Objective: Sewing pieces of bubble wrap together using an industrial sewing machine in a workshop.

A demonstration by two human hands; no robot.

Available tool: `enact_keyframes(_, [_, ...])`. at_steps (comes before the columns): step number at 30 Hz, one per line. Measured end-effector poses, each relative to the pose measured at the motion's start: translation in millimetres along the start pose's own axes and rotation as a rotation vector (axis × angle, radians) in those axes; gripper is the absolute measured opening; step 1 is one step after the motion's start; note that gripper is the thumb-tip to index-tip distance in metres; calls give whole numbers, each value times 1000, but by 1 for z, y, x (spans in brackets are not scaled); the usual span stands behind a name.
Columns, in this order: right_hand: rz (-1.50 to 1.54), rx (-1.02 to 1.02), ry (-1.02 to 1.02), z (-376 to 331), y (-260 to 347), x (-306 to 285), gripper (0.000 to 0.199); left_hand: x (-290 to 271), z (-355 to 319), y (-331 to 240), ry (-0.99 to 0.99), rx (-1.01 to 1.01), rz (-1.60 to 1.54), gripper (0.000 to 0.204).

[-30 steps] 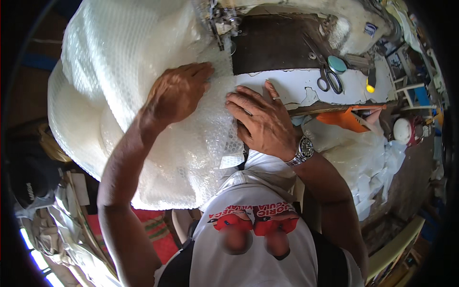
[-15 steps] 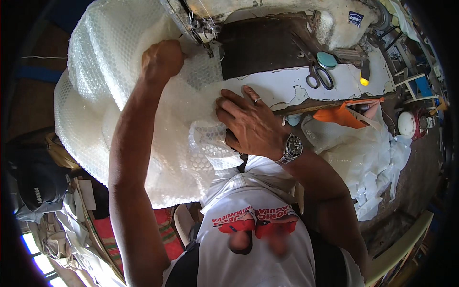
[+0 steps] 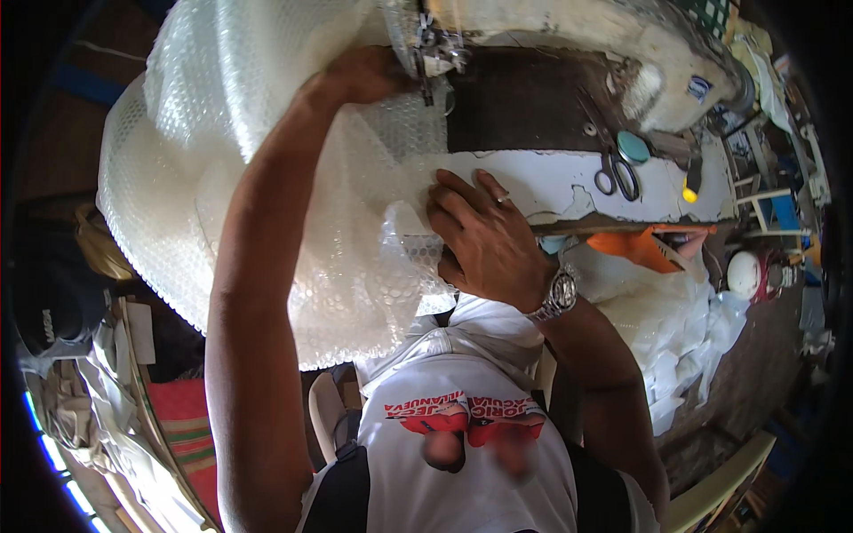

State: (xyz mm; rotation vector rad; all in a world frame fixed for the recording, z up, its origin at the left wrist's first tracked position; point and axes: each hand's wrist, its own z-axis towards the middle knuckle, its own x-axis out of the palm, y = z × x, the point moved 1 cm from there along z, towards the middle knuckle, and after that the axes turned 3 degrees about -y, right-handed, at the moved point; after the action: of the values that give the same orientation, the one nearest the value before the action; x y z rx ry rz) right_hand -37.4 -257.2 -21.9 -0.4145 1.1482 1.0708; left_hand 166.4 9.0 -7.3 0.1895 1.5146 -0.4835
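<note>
Bubble wrap point(image 3: 355, 231), left hand point(image 3: 369, 75) farther forward

My left hand point(image 3: 366, 76) shifts toward the presser foot point(image 3: 427, 92).
Formerly nearer my body, it now lies just left of the foot; on my side, the bubble wrap's point(image 3: 342, 258) edge has curled up.

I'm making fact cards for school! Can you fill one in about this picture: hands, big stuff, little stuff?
Left hand: on the bubble wrap, beside the sewing machine's needle end; blurred
Right hand: at the bubble wrap's right edge, fingers spread
Right wrist: silver watch
On the table: scissors, round teal thing
</note>
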Motion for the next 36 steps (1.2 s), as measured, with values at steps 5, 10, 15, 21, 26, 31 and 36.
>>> enact_keyframes(5, [-24, 81, 122, 1, 3, -6, 58, 12, -3, -8, -128, -15, -225, 48])
enact_keyframes(10, [-17, 93, 161, 5, 2, -7, 53, 22, -9, -15, -303, -57, -85, 36])
enact_keyframes(15, [-34, 103, 174, 10, -3, -7, 49, 25, -12, -16, -468, 23, 57, 32])
enact_keyframes(21, [-60, 141, 144, 20, -13, -6, 59, 25, -5, -4, -614, 131, 220, 30])
enact_keyframes(26, [-77, 164, 146, 30, -23, -5, 64, 35, 14, 21, -613, 133, 301, 34])
enact_keyframes(31, [-99, 190, 155, 43, -35, -5, 66, 40, 35, 42, -577, 13, 161, 39])
enact_keyframes(36, [-145, 205, 134, 52, -44, -2, 63, 33, 37, 38, -619, 131, 232, 32])
